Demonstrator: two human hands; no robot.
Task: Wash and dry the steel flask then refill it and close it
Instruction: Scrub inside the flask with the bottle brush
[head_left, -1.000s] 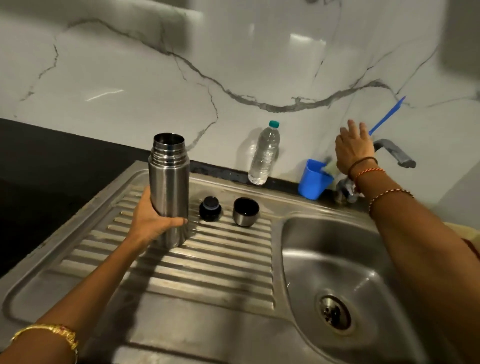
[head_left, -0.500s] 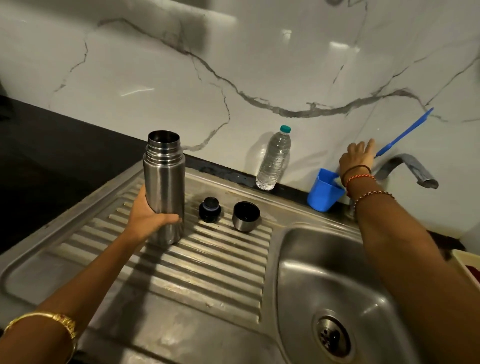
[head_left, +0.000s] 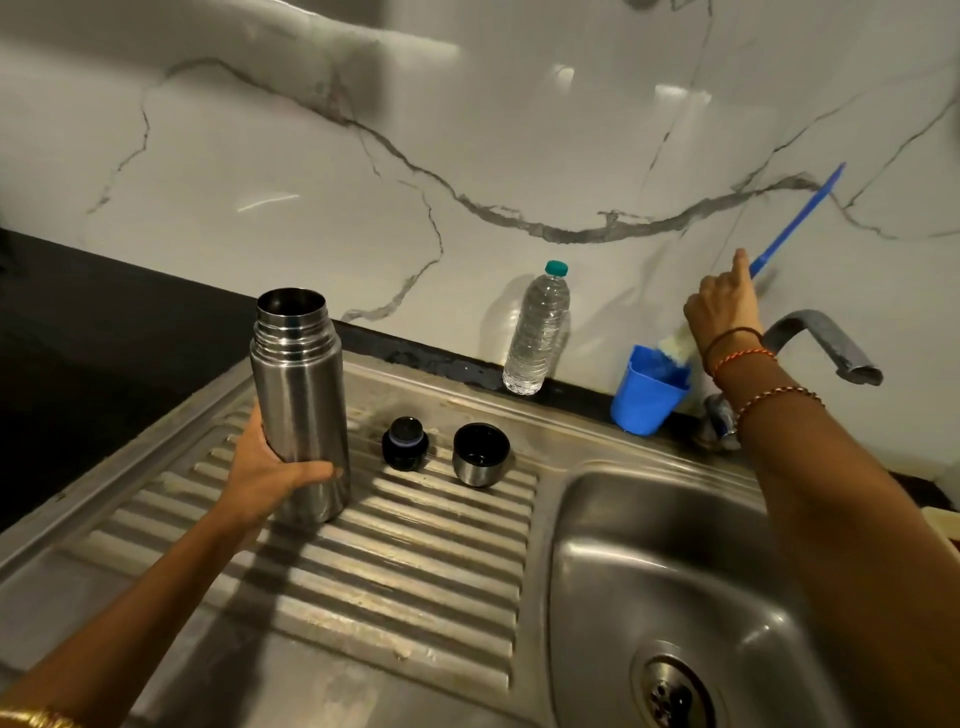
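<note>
Your left hand (head_left: 270, 475) is wrapped round the lower body of the steel flask (head_left: 300, 405), thumb across the front, fingers behind. The flask stands upright w/ its mouth open, base on the ribbed drainboard (head_left: 395, 561) of the steel sink (head_left: 670, 582), left of the basin. Just right of it sit the black stopper (head_left: 405, 443) & the steel cup lid (head_left: 480, 453), side by side, apart from each other and from the flask.

Your right hand (head_left: 722, 306) is up at the back wall, fingers closed on the blue handle of a bottle brush (head_left: 795, 221); forefinger points up along the handle. The brush's pale head (head_left: 675, 347) rests in a blue cup (head_left: 647, 395) by the tap (head_left: 826, 345). A clear water bottle (head_left: 536, 332) w/ teal cap stands against the wall between flask & cup.

Handling, as a guess: the flask looks rigid & smooth, prob. light if empty, and will turn slick once wet or soapy. Hold it mid-body w/ a full wrap, not by the threaded neck, so the brush has clear entry to the mouth. Keep it over the basin: a drop would likely dent it.
</note>
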